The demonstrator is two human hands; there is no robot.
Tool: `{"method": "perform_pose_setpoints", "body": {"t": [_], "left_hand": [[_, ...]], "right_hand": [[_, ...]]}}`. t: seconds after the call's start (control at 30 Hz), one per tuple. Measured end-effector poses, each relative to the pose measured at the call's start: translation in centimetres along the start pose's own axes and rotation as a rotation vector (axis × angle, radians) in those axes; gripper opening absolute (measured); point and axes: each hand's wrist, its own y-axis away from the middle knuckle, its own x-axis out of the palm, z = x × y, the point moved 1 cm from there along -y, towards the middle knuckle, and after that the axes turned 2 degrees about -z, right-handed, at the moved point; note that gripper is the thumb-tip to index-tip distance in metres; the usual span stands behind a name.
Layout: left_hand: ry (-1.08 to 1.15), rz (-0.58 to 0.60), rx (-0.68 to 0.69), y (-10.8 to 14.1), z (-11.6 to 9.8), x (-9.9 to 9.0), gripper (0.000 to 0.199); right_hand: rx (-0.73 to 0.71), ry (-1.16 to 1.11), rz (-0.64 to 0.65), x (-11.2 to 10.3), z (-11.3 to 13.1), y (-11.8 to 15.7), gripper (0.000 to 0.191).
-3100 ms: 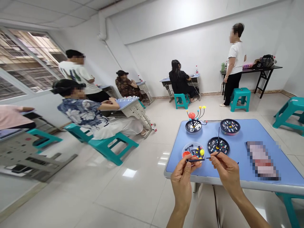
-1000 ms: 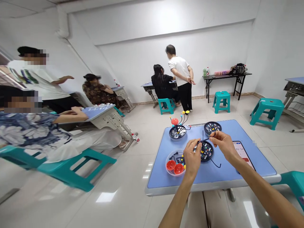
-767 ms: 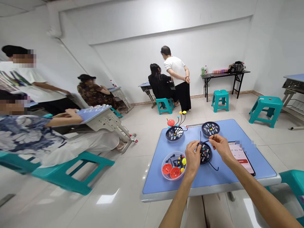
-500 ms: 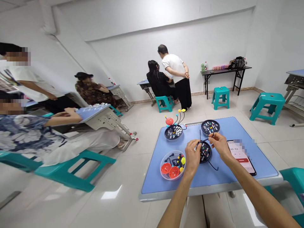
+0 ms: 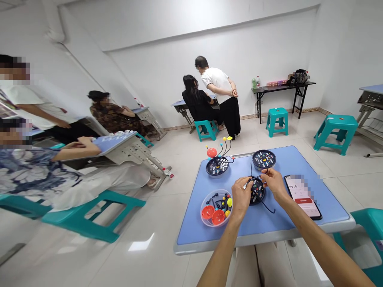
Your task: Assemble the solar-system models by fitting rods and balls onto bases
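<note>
My left hand (image 5: 241, 195) and my right hand (image 5: 273, 184) meet over a round black base (image 5: 257, 192) printed with small coloured pictures. Between them, near the base's far rim, both sets of fingers are closed on thin black rod pieces; the exact joint is partly hidden by the fingertips. One curved black rod (image 5: 269, 208) sticks out from the base toward me, and another rises at the far side. Left of my left hand stands a clear bowl (image 5: 202, 218) of loose parts: red half-shells (image 5: 218, 217), black rods, yellow and blue balls.
A built planet model (image 5: 217, 165) with a red ball stands at the table's far left. A second round black base (image 5: 263, 158) lies at the far edge. A phone (image 5: 303, 199) rests on the right. Teal stools (image 5: 277, 121) and several people are around the room.
My right hand's fingers have shifted slightly, and the rod between the hands sits a little lower against the base. The whole view has moved slightly; the table things stay in place.
</note>
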Motion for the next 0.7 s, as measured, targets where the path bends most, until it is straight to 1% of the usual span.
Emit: {"method": "perform_pose_setpoints", "body": {"t": [0.17, 0.37, 0.47, 0.53, 0.57, 0.6, 0.63, 0.67, 0.7], "left_hand": [[-0.048, 0.008, -0.028, -0.1, -0.1, -0.2, 0.018], [-0.073, 0.058, -0.07, -0.4, 0.0, -0.3, 0.019], [-0.064, 0.071, -0.088, -0.4, -0.1, -0.3, 0.019], [-0.051, 0.076, -0.092, -0.3, -0.1, -0.3, 0.02], [-0.043, 0.078, -0.092, -0.3, -0.1, -0.3, 0.02], [-0.036, 0.08, -0.09, -0.2, -0.1, -0.3, 0.02], [-0.03, 0.079, -0.088, -0.1, 0.0, -0.3, 0.021], [-0.024, 0.077, -0.084, -0.1, 0.0, -0.3, 0.021], [-0.02, 0.075, -0.078, 0.0, 0.0, -0.3, 0.021]], "right_hand": [[-0.061, 0.069, 0.011, 0.1, 0.7, 0.0, 0.024], [-0.033, 0.141, 0.008, 0.9, 0.1, -0.2, 0.029], [-0.013, 0.177, 0.01, 0.8, 0.0, -0.2, 0.039], [-0.025, 0.256, -0.011, 0.1, 0.3, 0.2, 0.047], [-0.081, 0.342, -0.053, -0.3, 0.6, 0.5, 0.047], [-0.178, 0.452, -0.114, -0.8, 1.0, 0.9, 0.041], [-0.315, 0.571, -0.173, -1.2, 1.4, 1.4, 0.031], [-0.475, 0.686, -0.205, -1.5, 1.8, 1.9, 0.022], [-0.637, 0.783, -0.193, -1.6, 2.1, 2.3, 0.02]]}}
